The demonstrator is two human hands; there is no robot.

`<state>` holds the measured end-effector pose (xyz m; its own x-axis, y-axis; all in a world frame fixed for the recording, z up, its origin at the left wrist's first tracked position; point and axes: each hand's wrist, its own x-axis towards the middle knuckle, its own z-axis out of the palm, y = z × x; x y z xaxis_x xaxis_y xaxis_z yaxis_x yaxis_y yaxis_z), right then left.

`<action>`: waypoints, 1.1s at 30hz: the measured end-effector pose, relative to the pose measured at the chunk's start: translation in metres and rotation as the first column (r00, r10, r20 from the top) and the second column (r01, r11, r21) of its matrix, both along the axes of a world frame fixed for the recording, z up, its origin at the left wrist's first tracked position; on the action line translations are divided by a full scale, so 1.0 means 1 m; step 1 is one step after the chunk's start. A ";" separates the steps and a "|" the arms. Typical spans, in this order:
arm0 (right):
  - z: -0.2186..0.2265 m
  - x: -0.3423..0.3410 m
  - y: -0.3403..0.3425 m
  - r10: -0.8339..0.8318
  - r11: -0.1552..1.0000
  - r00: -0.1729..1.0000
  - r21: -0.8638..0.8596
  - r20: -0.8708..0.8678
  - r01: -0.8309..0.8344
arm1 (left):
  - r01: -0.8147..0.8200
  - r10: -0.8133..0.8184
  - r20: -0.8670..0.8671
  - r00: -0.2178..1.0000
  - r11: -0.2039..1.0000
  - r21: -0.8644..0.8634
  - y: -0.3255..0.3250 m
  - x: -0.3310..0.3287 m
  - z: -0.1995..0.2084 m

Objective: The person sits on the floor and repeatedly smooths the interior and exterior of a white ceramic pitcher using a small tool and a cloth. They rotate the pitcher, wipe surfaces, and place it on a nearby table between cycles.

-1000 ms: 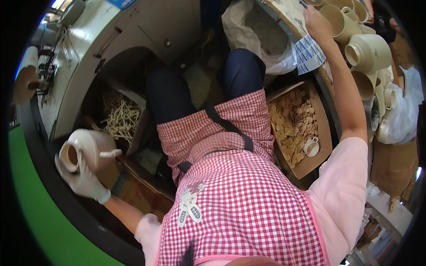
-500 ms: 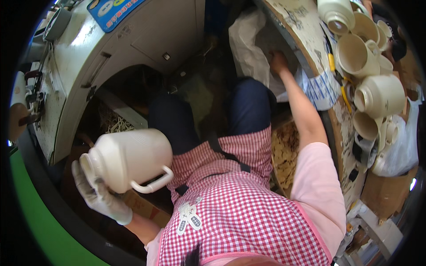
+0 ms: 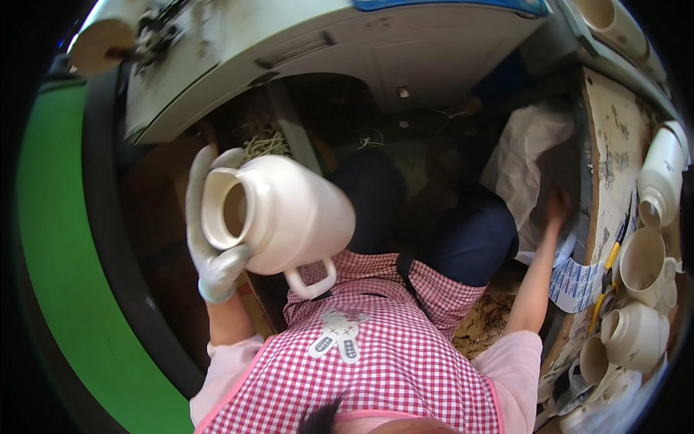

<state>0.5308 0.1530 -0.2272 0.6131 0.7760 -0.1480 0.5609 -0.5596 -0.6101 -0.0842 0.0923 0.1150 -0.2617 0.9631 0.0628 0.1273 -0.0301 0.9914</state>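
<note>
My left hand (image 3: 223, 267), in a whitish glove, grips a cream plastic jug (image 3: 303, 210) around its neck. The jug lies tilted above my lap, its round mouth toward the left and its handle (image 3: 314, 281) on the near side. At the right, my bare right hand (image 3: 557, 208) reaches into a translucent white plastic bag (image 3: 520, 148) beside the bench; shadow and blur hide its fingers, so what it holds does not show.
A worn bench (image 3: 614, 145) at the right bears several cream jug bodies, one a jug (image 3: 636, 336), and yellow-handled pliers (image 3: 613, 254). A pale machine housing (image 3: 325, 69) stands ahead. On the left runs a green surface (image 3: 58, 217) with a dark edge.
The head view has swung, so the surroundings shift. My left hand still holds the jug, now turned with its mouth more toward view. My right hand stays at the bag.
</note>
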 end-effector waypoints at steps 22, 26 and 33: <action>0.371 -0.399 -0.152 0.881 0.131 0.226 0.244 0.416 -0.961 | 0.541 -0.073 -0.731 0.679 0.722 0.431 -0.088 0.030 0.001; 0.364 -0.405 -0.151 0.818 0.113 0.231 0.247 0.527 -0.962 | 0.529 -0.066 -0.707 0.704 0.713 0.461 -0.086 0.024 -0.002; 0.382 -0.378 -0.125 0.961 -0.093 -0.058 0.116 0.269 -0.989 | 0.576 -0.124 -0.713 0.691 0.690 0.438 -0.086 0.024 -0.002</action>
<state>0.1527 0.0280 0.1549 -0.8234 0.5560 0.1136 0.4374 0.7493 -0.4972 -0.0607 0.0061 0.1126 0.4013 0.6522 0.6431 0.5044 -0.7434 0.4392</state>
